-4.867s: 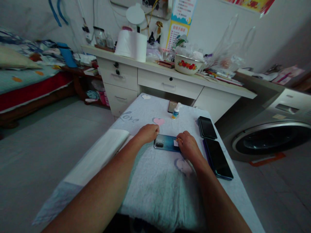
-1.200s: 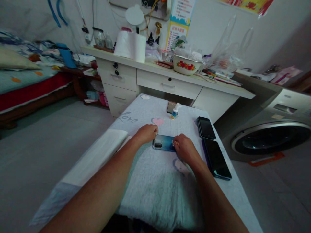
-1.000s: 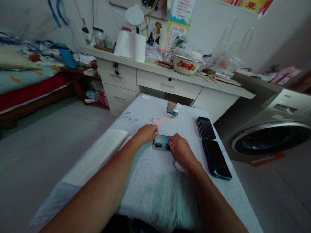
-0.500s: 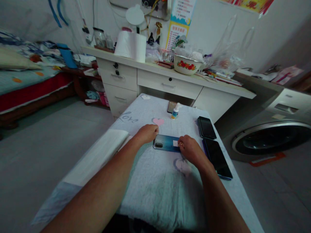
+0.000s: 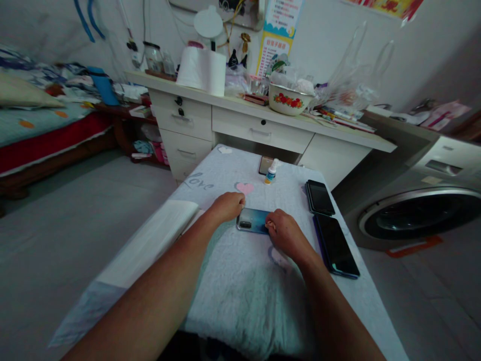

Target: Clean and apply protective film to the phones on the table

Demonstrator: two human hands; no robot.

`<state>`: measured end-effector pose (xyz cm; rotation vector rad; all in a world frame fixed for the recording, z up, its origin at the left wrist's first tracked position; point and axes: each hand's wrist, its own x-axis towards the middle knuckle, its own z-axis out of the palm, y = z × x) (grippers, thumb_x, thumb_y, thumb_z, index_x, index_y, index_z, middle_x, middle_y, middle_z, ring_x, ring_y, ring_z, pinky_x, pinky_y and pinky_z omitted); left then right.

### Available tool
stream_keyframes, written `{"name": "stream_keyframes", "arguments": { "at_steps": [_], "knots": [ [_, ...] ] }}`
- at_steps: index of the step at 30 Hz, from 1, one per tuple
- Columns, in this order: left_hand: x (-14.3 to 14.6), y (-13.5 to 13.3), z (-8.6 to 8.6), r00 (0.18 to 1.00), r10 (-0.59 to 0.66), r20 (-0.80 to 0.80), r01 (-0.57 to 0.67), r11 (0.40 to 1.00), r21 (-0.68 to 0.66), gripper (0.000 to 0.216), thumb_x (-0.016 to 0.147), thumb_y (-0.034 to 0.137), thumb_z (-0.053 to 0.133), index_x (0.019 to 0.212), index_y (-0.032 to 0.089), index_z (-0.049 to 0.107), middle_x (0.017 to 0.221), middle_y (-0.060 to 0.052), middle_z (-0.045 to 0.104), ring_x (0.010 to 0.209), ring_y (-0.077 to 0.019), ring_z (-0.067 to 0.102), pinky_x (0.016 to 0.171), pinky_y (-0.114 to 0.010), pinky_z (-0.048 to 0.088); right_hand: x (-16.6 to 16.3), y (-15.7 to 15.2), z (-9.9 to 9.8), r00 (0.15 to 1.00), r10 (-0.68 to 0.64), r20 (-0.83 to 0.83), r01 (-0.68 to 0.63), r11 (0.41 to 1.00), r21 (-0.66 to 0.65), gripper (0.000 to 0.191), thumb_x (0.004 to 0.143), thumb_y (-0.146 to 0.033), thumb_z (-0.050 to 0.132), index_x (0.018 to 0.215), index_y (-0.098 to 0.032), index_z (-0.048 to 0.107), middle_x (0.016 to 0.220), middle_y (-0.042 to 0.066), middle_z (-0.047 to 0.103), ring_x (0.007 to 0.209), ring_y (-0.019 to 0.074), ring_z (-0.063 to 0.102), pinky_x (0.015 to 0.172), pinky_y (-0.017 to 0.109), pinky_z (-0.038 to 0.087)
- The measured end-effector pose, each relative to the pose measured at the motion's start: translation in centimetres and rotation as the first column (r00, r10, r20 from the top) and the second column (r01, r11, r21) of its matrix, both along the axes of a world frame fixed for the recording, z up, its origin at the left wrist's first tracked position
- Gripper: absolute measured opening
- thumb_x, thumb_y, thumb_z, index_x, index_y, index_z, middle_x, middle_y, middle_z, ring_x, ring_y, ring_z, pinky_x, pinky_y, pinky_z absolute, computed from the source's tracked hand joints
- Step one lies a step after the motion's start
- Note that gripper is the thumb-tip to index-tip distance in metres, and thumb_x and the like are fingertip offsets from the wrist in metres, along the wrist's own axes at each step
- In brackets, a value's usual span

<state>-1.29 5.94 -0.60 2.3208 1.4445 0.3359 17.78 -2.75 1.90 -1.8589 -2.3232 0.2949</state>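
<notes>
A smartphone (image 5: 254, 220) in a clear case lies face down on the cloth, its blue-silver back and camera block showing. My left hand (image 5: 230, 205) is closed at its far left corner, the fingertips curled down against the edge. On the right part of the phone's back presses my right hand (image 5: 281, 228), fingers pinched together. Whatever they hold is too small to name; the hand covers that end of the phone. A small spray bottle (image 5: 270, 173) with a white top stands beyond, beside another phone (image 5: 265, 165).
Two dark-screened devices lie at the right: a smaller one (image 5: 320, 197) and a larger one (image 5: 336, 245). White folded material (image 5: 150, 240) lies along the left side. Behind the table stands a white desk (image 5: 259, 131) with an enamel bowl (image 5: 287, 100); a washing machine (image 5: 424, 180) is at right.
My right hand has slid left along the phone's back, covering the pale label seen before. My left hand stays at the corner.
</notes>
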Motion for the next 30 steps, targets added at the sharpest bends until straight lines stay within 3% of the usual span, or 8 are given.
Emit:
{"name": "stream_keyframes", "arguments": {
  "at_steps": [7, 16, 25, 30],
  "knots": [
    [0.1, -0.2, 0.4, 1.0, 0.009, -0.004, -0.009, 1.0, -0.023, 0.016, 0.077, 0.015, 0.05, 0.08, 0.017, 0.065, 0.08, -0.004, 0.068, 0.074, -0.0144, 0.058, 0.065, -0.023, 0.037, -1.6, 0.1, -1.0, 0.998, 0.054, -0.039, -0.051, 0.997, 0.063, 0.021, 0.091, -0.014, 0.044, 0.089, -0.017, 0.064, 0.091, 0.005, 0.058, 0.078, 0.0123, 0.054, 0.07, 0.022, 0.033],
    [0.1, -0.2, 0.5, 1.0, 0.007, -0.005, -0.007, 1.0, -0.021, 0.015, 0.077, 0.015, 0.05, 0.08, 0.017, 0.065, 0.08, -0.004, 0.068, 0.074, -0.0142, 0.058, 0.066, -0.023, 0.038, -1.6, -0.2, -0.2, 0.993, 0.11, -0.033, -0.111, 0.994, -0.012, 0.019, 0.089, -0.012, 0.045, 0.088, -0.016, 0.063, 0.091, 0.004, 0.058, 0.078, 0.0116, 0.053, 0.071, 0.021, 0.033],
    [0.0, 0.0, 0.0, 1.0, -0.005, 0.006, 0.005, 1.0, -0.004, 0.018, 0.078, 0.014, 0.048, 0.08, 0.017, 0.066, 0.081, -0.004, 0.068, 0.074, -0.0149, 0.059, 0.065, -0.024, 0.037, 1.8, 0.0, 0.5, 0.999, -0.043, 0.033, 0.045, 0.998, -0.053, 0.022, 0.087, -0.014, 0.044, 0.084, -0.016, 0.065, 0.086, 0.006, 0.06, 0.077, 0.0135, 0.052, 0.068, 0.023, 0.031],
    [0.0, -0.1, 0.1, 1.0, -0.006, 0.01, 0.006, 1.0, -0.003, 0.017, 0.077, 0.015, 0.049, 0.081, 0.017, 0.066, 0.082, -0.005, 0.068, 0.074, -0.0149, 0.059, 0.066, -0.024, 0.038, 2.6, 0.1, 0.5, 0.995, -0.067, 0.069, 0.07, 0.997, -0.044, 0.022, 0.087, -0.014, 0.044, 0.084, -0.016, 0.065, 0.086, 0.007, 0.061, 0.076, 0.0139, 0.052, 0.067, 0.024, 0.03]
  ]
}}
